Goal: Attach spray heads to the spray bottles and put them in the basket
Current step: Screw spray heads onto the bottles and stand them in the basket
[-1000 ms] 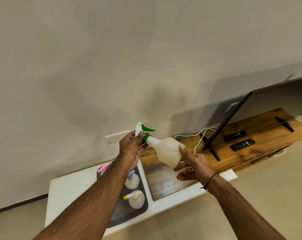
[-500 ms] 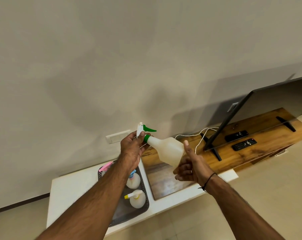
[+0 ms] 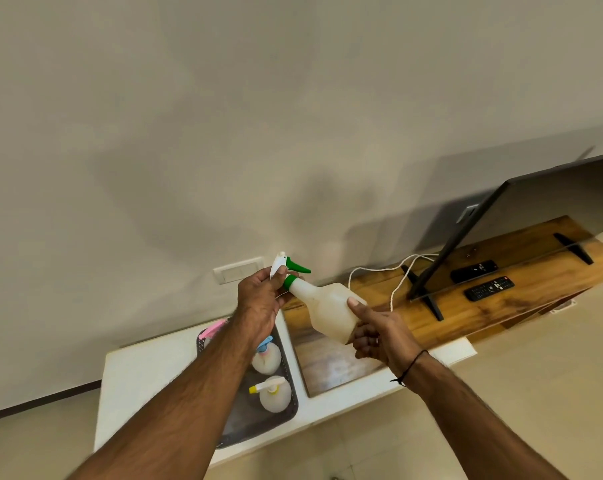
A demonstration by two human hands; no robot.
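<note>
Landmark: dark basket (image 3: 289, 372) on the white counter (image 3: 137, 375). Inside it, two bottles are seen, one with a yellow head (image 3: 274, 394), one with a blue head (image 3: 266, 353); a pink head (image 3: 211, 330) shows at its far end. Above the basket, the green-and-white spray head (image 3: 286, 268) is gripped by the left hand (image 3: 260, 299), fingers curled round it. Right of the basket and held in the air, the white spray bottle (image 3: 327, 306) is gripped at its base by the right hand (image 3: 379, 332), thumb pressed on its side. Further right, a TV (image 3: 521, 216) and two remotes (image 3: 488, 287) are seen on a wooden shelf (image 3: 466, 306).
</note>
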